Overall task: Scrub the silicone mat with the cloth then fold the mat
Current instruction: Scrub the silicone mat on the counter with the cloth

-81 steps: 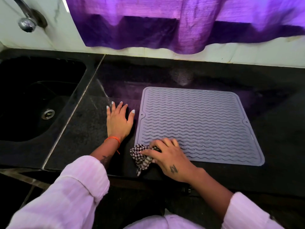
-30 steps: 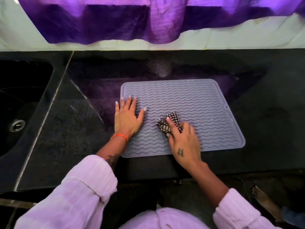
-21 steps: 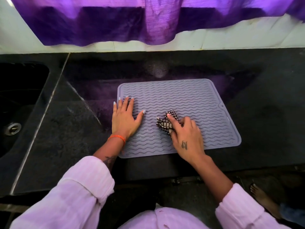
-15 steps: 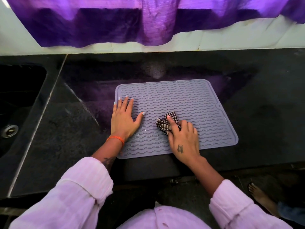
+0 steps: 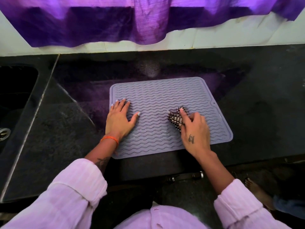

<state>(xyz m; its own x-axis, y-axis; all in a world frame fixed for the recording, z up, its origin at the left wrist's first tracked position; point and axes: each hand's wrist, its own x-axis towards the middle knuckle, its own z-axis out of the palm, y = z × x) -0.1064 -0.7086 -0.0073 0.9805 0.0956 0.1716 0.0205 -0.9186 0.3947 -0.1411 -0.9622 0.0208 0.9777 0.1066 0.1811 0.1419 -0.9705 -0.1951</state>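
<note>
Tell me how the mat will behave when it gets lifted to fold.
The mat will probably flop: it looks thin and lies fully flat on the counter. It may cling or feel slick, since glints among its wavy ridges suggest moisture. It likely tends to slide when rubbed; the left hand is pressed flat on it while the right hand works the cloth.
</note>
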